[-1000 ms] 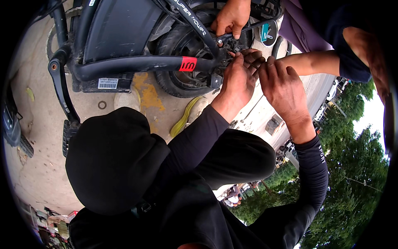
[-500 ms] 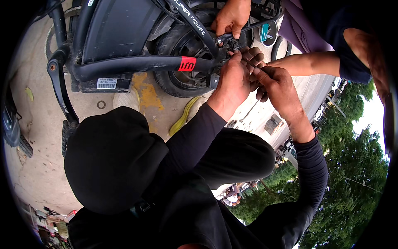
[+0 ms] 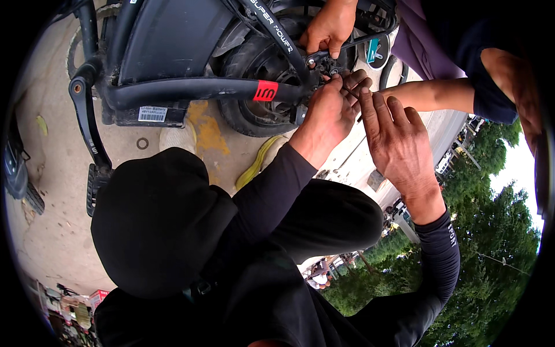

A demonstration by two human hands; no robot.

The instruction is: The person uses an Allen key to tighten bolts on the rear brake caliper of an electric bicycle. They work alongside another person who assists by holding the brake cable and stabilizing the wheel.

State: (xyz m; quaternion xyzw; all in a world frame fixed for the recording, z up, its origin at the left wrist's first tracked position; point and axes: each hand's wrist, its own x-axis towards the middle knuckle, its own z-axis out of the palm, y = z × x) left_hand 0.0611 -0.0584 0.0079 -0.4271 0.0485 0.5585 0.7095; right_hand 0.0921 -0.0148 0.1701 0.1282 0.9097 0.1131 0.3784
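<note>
At the rear wheel hub of a black electric bike, my left hand (image 3: pixel 328 113) is closed, thumb and fingers around a thin dark rod (image 3: pixel 350 92); its kind is unclear. My right hand (image 3: pixel 399 141) is beside it, fingers stretched out, back of the hand showing, fingertips close to the rod's end. Whether they touch it I cannot tell. The axle end and small parts (image 3: pixel 330 70) next to my left thumb are partly hidden. Above, another person's hand (image 3: pixel 330 28) grips a dark bracket (image 3: pixel 321 56) by the hub. A forearm (image 3: pixel 430 95) comes in from the right behind my hands.
The bike's black frame tube (image 3: pixel 191 92) with a red sticker runs above the rear tyre (image 3: pixel 240 118). A crank arm (image 3: pixel 87 118) and battery case (image 3: pixel 167 43) are at left. A washer (image 3: pixel 142 143) lies on the concrete. A person in purple trousers (image 3: pixel 422 46) is at upper right.
My right hand has let go of the rod; its curled fingers have straightened out. My left hand stays at the hub. The bike appears shifted slightly right in the view.
</note>
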